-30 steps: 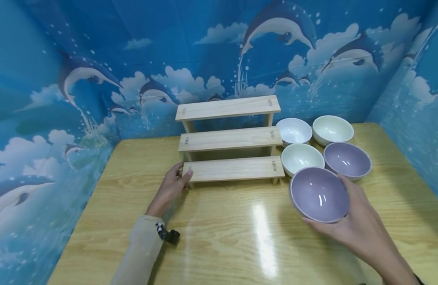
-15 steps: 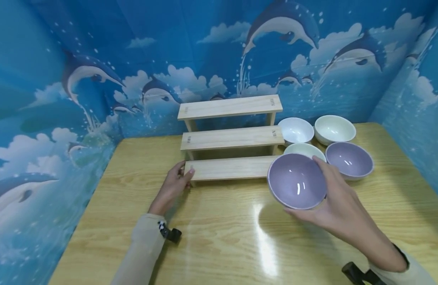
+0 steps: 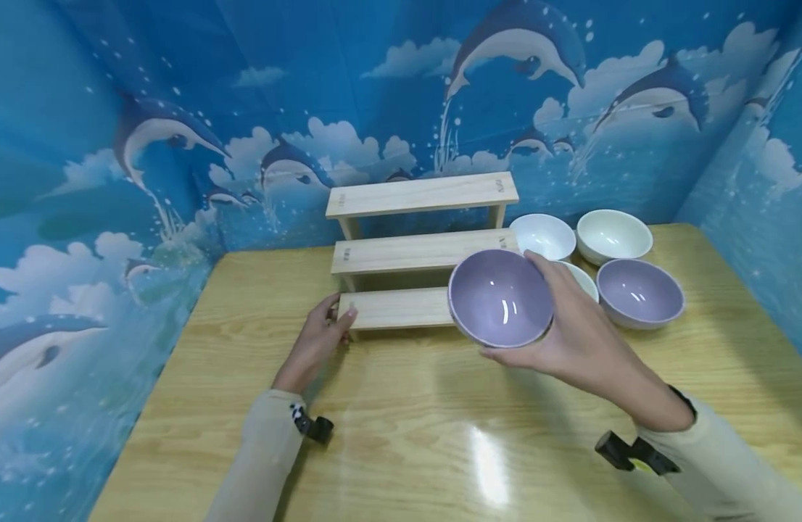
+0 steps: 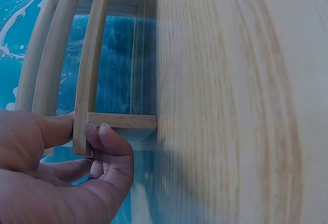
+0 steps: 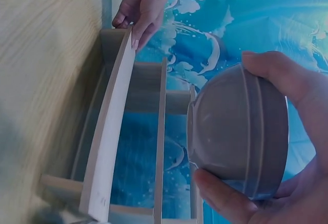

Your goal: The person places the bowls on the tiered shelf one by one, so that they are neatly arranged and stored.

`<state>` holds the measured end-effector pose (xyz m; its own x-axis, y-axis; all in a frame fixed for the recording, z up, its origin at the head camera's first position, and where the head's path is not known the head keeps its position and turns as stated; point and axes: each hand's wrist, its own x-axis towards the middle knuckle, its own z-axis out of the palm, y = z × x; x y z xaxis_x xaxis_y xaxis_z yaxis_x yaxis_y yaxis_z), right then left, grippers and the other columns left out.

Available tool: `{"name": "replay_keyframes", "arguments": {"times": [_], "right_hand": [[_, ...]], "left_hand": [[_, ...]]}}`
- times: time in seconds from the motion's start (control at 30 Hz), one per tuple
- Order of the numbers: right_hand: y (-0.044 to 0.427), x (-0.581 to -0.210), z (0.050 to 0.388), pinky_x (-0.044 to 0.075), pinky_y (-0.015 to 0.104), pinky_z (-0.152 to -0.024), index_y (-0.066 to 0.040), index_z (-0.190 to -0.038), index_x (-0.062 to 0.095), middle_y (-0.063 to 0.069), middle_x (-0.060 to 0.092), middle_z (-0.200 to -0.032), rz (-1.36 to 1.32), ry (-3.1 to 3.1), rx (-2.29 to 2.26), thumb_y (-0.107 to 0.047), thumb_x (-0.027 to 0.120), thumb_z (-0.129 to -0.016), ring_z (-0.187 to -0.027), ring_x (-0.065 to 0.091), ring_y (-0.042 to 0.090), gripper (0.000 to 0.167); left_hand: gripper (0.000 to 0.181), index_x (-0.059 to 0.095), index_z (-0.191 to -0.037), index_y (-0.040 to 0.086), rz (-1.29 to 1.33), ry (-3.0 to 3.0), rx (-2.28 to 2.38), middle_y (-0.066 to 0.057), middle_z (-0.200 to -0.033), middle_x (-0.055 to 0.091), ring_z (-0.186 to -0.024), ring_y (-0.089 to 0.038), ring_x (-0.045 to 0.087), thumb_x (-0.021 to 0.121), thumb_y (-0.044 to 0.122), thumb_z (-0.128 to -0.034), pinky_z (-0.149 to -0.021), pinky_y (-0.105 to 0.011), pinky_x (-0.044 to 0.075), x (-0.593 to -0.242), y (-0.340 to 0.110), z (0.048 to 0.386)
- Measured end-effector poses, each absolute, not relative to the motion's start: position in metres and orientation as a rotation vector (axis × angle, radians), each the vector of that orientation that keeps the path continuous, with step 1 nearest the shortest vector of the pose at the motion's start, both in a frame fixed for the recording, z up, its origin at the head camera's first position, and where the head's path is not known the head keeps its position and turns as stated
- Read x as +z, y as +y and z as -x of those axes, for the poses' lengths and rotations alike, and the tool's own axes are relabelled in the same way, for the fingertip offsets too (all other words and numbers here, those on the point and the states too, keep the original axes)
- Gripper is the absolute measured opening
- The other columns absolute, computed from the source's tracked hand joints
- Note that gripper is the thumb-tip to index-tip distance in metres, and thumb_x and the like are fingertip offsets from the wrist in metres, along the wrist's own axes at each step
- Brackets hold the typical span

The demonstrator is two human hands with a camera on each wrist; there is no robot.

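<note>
A three-step wooden shelf (image 3: pixel 401 308) stands at the back of the table. My left hand (image 3: pixel 317 339) pinches the left end of its lowest step; in the left wrist view the thumb and curled fingers (image 4: pixel 114 149) close round the board's end. My right hand (image 3: pixel 580 337) grips a purple bowl (image 3: pixel 501 299) by its side, thumb and fingers spread round it. The bowl is held in the air, its opening tilted toward the head camera, and hides the right end of the lowest step. In the right wrist view the bowl's outside (image 5: pixel 230 131) appears beside the shelf boards.
Right of the shelf stand a second purple bowl (image 3: pixel 639 292), a pale green bowl (image 3: pixel 613 235) and a white bowl (image 3: pixel 543 235). Another pale bowl (image 3: pixel 580 281) is partly hidden behind my right hand. Blue dolphin-print cloth (image 3: pixel 375 87) walls the wooden table (image 3: pixel 401 435) at the back and sides.
My right hand has carried the purple bowl leftward and up, from in front of the other bowls to before the shelf's right part. My left hand keeps its hold on the lowest step.
</note>
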<state>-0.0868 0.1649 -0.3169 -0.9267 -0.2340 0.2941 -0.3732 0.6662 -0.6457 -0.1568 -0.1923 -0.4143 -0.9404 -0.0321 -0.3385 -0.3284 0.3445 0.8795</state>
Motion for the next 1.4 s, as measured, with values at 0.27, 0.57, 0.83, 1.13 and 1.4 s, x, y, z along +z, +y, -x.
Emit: {"name": "replay_keyframes", "arguments": {"times": [0.27, 0.57, 0.83, 1.13, 1.4], "right_hand": [[0.145, -0.307, 0.110, 0.054, 0.058, -0.087, -0.011, -0.159, 0.029, 0.014, 0.046, -0.144, -0.531, -2.690, 1.215, -0.048, 0.098, -0.059, -0.122, 0.054, 0.032, 0.126], [0.121, -0.295, 0.129, 0.052, 0.057, -0.091, -0.012, -0.159, 0.028, 0.013, 0.043, -0.147, -0.594, -2.698, 1.301, -0.047, 0.097, -0.061, -0.124, 0.052, 0.031, 0.125], [0.098, -0.284, 0.144, 0.053, 0.054, -0.091, -0.011, -0.158, 0.031, 0.014, 0.045, -0.147, -0.643, -2.663, 1.229, -0.049, 0.098, -0.057, -0.125, 0.051, 0.030, 0.127], [0.079, -0.283, 0.165, 0.052, 0.051, -0.095, -0.010, -0.157, 0.031, 0.014, 0.045, -0.146, -0.685, -2.601, 1.313, -0.044, 0.099, -0.058, -0.125, 0.051, 0.028, 0.125], [0.066, -0.284, 0.184, 0.049, 0.050, -0.098, -0.007, -0.156, 0.033, 0.012, 0.047, -0.145, -0.671, -2.572, 1.352, -0.045, 0.099, -0.057, -0.127, 0.050, 0.027, 0.125]], "left_hand": [[0.068, 0.020, -0.162, 0.009, 0.327, 2.358, 1.616, -0.016, -0.123, 0.045, -0.080, -0.017, 0.058, 0.055, 0.028, -0.1066, -0.074, -0.032, 0.054, -0.414, -0.192, 0.159], [0.069, 0.019, -0.162, 0.009, 0.311, 2.350, 1.629, -0.016, -0.125, 0.043, -0.080, -0.018, 0.058, 0.055, 0.028, -0.1066, -0.074, -0.033, 0.055, -0.415, -0.193, 0.157], [0.069, 0.020, -0.162, 0.008, 0.310, 2.342, 1.647, -0.013, -0.120, 0.040, -0.081, -0.017, 0.057, 0.056, 0.027, -0.1061, -0.074, -0.031, 0.055, -0.415, -0.193, 0.158], [0.069, 0.020, -0.162, 0.007, 0.305, 2.340, 1.663, -0.013, -0.118, 0.041, -0.079, -0.017, 0.057, 0.057, 0.025, -0.1058, -0.073, -0.031, 0.055, -0.415, -0.193, 0.158], [0.070, 0.020, -0.162, 0.007, 0.302, 2.353, 1.651, -0.015, -0.120, 0.042, -0.077, -0.016, 0.057, 0.057, 0.026, -0.1057, -0.072, -0.030, 0.055, -0.414, -0.193, 0.158]]}}
